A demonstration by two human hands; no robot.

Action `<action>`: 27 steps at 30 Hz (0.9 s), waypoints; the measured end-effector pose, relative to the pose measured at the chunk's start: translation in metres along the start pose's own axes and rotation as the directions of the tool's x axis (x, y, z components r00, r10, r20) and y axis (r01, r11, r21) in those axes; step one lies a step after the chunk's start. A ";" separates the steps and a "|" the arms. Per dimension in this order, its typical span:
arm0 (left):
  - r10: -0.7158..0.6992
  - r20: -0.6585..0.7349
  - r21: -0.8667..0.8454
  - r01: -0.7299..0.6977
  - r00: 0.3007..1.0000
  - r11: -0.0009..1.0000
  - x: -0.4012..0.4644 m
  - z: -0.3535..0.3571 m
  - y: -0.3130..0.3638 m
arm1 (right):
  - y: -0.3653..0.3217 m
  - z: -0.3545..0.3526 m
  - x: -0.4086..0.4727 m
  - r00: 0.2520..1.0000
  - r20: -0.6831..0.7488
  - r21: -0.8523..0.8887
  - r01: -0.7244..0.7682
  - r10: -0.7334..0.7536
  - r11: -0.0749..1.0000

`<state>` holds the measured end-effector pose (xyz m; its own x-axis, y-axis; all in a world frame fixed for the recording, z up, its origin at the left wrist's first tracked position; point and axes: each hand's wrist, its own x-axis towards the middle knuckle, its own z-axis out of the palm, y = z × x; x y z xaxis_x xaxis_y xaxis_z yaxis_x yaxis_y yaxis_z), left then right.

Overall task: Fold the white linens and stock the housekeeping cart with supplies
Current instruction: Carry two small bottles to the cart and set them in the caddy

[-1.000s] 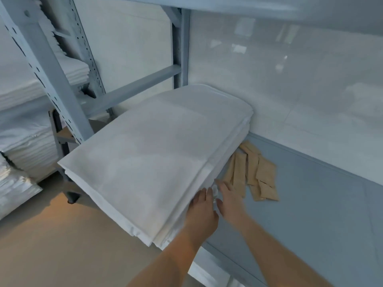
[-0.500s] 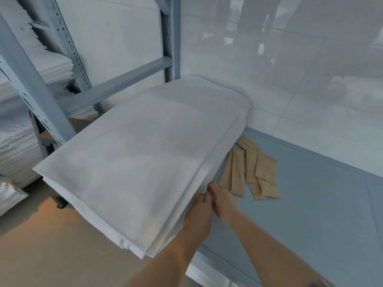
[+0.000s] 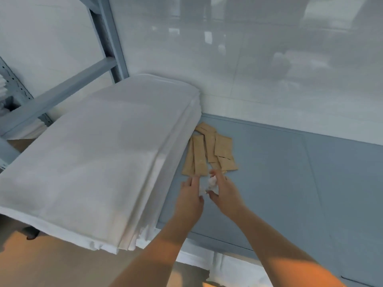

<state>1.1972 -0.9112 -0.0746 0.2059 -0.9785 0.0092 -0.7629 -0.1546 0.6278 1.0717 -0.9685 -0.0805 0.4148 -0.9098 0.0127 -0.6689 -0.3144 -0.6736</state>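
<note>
linens (image 3: 99,162), folded white, lay stacked on the left end of the grey shelf surface (image 3: 290,183), the near edge overhanging it. just beside the stack's right side lay a loose group of brown paper packets (image 3: 209,152). both hands worked just in front of the packets. the right hand (image 3: 226,190) pinched a small crumpled white item (image 3: 210,184); the left hand (image 3: 189,195) lay alongside with fingers extended, touching that item. judged step: stocking, gathering small supplies rather than folding. the next move would call for a firm hold on the white item and a clear lift past the packets. the item's nature could not be made out. no cart was in view. metal racking (image 3: 107,48) at left was cut off by the frame.
</note>
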 end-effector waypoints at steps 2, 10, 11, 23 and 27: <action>0.041 0.038 -0.060 -0.038 0.998 0.997 -0.004 0.004 0.030 | 0.008 -0.027 -0.024 0.996 -0.080 0.030 -0.046 0.049 0.998; 0.359 0.180 -0.157 -0.334 0.916 0.930 -0.028 0.064 0.146 | 0.061 -0.116 -0.137 0.871 -0.410 0.146 -0.231 0.271 0.962; 0.391 0.201 -0.166 -0.363 0.898 0.917 -0.034 0.074 0.159 | 0.067 -0.125 -0.151 0.842 -0.439 0.152 -0.274 0.314 0.950; 0.682 0.456 -0.373 -0.572 0.572 0.730 -0.136 0.181 0.297 | 0.119 -0.192 -0.334 0.416 -0.695 0.336 -0.532 0.586 0.777; 0.780 0.465 -0.471 -0.629 0.418 0.618 -0.179 0.206 0.331 | 0.124 -0.202 -0.392 0.231 -0.747 0.406 -0.584 0.624 0.703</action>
<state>0.7820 -0.8155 -0.0289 -0.7945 -0.5929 0.1317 -0.3122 0.5847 0.7488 0.7011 -0.7056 -0.0200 -0.7821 -0.6084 0.1347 -0.4617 0.4205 -0.7810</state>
